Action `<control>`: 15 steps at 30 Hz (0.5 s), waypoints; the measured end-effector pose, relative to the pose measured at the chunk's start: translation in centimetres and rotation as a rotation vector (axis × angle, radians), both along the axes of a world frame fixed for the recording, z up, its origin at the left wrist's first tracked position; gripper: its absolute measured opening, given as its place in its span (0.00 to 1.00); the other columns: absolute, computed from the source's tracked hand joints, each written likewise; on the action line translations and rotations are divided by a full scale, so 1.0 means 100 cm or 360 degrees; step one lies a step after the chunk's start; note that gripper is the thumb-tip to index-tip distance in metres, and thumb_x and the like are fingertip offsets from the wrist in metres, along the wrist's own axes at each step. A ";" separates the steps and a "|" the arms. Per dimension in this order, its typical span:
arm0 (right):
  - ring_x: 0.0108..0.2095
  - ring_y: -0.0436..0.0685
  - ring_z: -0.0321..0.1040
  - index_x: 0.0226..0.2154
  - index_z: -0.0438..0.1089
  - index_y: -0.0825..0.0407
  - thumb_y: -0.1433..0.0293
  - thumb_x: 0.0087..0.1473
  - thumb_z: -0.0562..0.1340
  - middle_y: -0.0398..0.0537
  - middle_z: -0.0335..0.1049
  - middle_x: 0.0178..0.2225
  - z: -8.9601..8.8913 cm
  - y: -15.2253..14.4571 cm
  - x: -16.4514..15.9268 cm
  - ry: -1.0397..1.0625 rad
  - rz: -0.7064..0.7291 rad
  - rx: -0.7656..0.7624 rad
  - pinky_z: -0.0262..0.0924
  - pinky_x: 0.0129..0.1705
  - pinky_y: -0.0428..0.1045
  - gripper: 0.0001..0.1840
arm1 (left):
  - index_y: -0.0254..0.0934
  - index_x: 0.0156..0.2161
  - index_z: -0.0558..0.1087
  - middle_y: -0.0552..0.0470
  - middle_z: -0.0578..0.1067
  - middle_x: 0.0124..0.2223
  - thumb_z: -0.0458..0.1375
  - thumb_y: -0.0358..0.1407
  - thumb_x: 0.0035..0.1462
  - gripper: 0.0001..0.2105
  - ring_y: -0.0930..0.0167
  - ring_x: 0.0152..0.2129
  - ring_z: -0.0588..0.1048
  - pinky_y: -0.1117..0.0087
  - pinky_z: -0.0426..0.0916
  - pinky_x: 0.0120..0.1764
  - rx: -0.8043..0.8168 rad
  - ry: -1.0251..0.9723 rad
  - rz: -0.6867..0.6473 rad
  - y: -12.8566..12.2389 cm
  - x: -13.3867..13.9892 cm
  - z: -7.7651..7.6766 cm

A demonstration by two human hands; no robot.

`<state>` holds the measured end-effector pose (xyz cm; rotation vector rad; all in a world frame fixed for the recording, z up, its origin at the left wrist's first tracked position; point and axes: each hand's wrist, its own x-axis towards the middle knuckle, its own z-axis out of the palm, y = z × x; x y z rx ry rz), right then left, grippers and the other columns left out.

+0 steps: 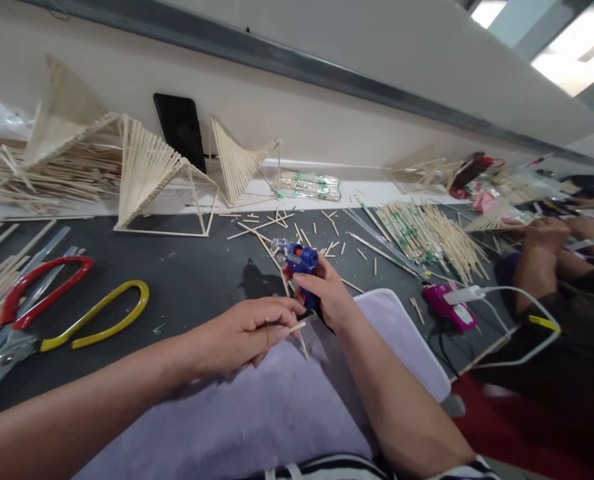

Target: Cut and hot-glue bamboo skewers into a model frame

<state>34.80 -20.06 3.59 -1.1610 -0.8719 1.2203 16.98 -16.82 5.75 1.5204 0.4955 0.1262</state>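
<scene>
The right hand (329, 293) is wrapped around a small blue glue gun (301, 263), its fingers closed on the handle and the clear nozzle end pointing up and to the left over the dark desk (191, 280). The left hand (244, 333) pinches a thin wooden stick (297, 328) between thumb and fingertips, so those fingers are closed on the stick, which lies just beside the gun's handle above a pale purple cloth (277, 407) spread at the near edge of the desk. The likeliest trouble is a burn: the fingertips holding the stick sit very close to the gun, and a hot drip from the nozzle could land on skin or on the cloth, where it would stick. The stick is short and slender, so too firm a pinch could snap it, and too light a pinch could let it roll out of line. The gun's cord is not clearly visible here, so I cannot tell whether it could snag. The stick is pale, straight and bare wood, like the loose sticks (277, 223) scattered farther back and those in the fan-shaped stick model (149, 170) by the wall. Red and yellow handled cutters (67, 307) lie well to the left, and another person's hand (541, 253) works at the right.
</scene>
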 end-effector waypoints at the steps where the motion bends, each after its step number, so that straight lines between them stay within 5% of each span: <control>1: 0.30 0.52 0.67 0.42 0.62 0.49 0.68 0.40 0.65 0.45 0.71 0.33 0.000 0.000 -0.001 -0.0003 0.0016 -0.0010 0.56 0.20 0.42 0.23 | 0.36 0.33 0.69 0.49 0.71 0.40 0.50 0.42 0.55 0.11 0.83 0.15 0.63 0.79 0.60 0.18 0.0052 0.0013 -0.0015 0.000 0.000 -0.002; 6: 0.35 0.56 0.68 0.45 0.61 0.49 0.66 0.44 0.63 0.49 0.71 0.38 -0.006 0.004 0.000 -0.0211 0.0092 -0.0018 0.59 0.20 0.43 0.24 | 0.36 0.36 0.64 0.57 0.68 0.19 0.46 0.43 0.57 0.11 0.76 0.12 0.66 0.77 0.62 0.18 -0.0014 0.0118 0.0080 0.006 0.000 -0.021; 10: 0.36 0.56 0.68 0.49 0.58 0.46 0.68 0.42 0.64 0.50 0.70 0.41 -0.002 0.001 0.009 -0.0400 -0.0137 0.0140 0.59 0.19 0.44 0.30 | 0.36 0.40 0.62 0.55 0.69 0.17 0.47 0.45 0.56 0.14 0.74 0.11 0.67 0.77 0.60 0.15 -0.0232 0.0234 0.0165 0.009 0.000 -0.033; 15: 0.32 0.54 0.68 0.38 0.67 0.51 0.66 0.48 0.60 0.53 0.70 0.41 0.014 -0.008 0.022 -0.0177 -0.0350 0.0478 0.53 0.15 0.43 0.13 | 0.37 0.35 0.62 0.55 0.69 0.18 0.50 0.45 0.54 0.12 0.74 0.10 0.66 0.77 0.58 0.13 -0.0356 0.0229 0.0196 0.011 -0.001 -0.030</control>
